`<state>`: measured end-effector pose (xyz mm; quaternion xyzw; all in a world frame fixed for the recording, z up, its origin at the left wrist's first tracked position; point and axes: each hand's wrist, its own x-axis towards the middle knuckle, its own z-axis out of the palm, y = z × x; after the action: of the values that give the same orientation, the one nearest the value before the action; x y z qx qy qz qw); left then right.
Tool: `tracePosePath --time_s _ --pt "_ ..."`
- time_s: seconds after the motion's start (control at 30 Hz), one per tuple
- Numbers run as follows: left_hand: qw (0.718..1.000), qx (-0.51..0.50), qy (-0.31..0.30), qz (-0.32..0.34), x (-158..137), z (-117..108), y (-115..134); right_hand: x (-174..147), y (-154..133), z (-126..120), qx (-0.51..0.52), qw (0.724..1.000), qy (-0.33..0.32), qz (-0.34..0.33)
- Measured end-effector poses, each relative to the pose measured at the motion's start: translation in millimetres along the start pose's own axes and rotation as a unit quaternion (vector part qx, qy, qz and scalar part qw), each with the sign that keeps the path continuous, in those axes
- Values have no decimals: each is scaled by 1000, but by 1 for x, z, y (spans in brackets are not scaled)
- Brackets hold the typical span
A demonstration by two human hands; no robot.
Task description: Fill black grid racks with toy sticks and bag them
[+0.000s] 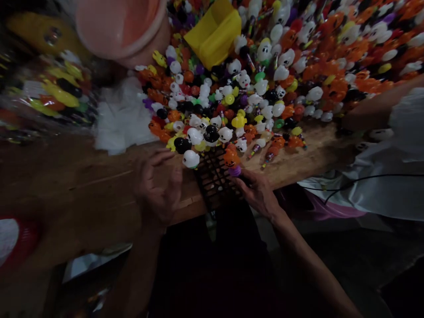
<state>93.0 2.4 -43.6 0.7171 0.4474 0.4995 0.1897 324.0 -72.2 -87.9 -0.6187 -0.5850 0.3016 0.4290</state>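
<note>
Figures (pixel 281 73) of orange, white, black, yellow, green and purple plastic lie heaped over the far part of a wooden desk (pixel 109 176), spreading away to the right. At the near edge of the heap, the right hand (pixel 260 192) pinches an orange pumpkin figure (pixel 231 158) by its purple lower part, between thumb and fingers, over the right side of a black grid (pixel 212 181). The left hand (pixel 160 185) is empty, its fingers loosely curled and the thumb apart from them, just beside a white figure (pixel 191 159) with dark eyes; whether its fingertips touch the desk, I cannot tell. The grid lies at the desk's near edge, between the two hands. Right of it, a few figures with multicoloured stems (pixel 270 157) lie on bare wood. A yellow container (pixel 215 35) sits among the heap, near a pink bucket (pixel 124 55). Below the bucket are translucent plastic sheets (pixel 122 115), and left of them a clear bag (pixel 56 90) of more figures. From the right comes a co-worker's arm (pixel 374 104) in a pale sleeve (pixel 409 123).
</note>
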Motion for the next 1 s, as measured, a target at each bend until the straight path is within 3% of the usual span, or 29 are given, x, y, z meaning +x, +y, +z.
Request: tracePosePath --time_s 0.07,0.13,0.2,0.3,0.43,0.8,1.0 --pt "995 43 -32 80 9 7 0 9 0 7 19 1000 22 8" --pt "990 61 -47 114 13 15 -2 18 -1 15 28 998 49 7" --pt "991 60 -51 110 12 21 -7 28 -3 24 25 997 69 -12" --pt "997 21 -59 52 6 22 -16 39 -7 39 23 995 87 -45" --pt "998 -15 -62 3 -2 17 -21 47 -7 55 61 994 79 -40" --pt "996 -41 -73 40 -7 14 -26 54 1 63 -38 994 76 -62" --pt "995 6 -72 66 7 13 -21 56 3 65 -91 989 92 -67"
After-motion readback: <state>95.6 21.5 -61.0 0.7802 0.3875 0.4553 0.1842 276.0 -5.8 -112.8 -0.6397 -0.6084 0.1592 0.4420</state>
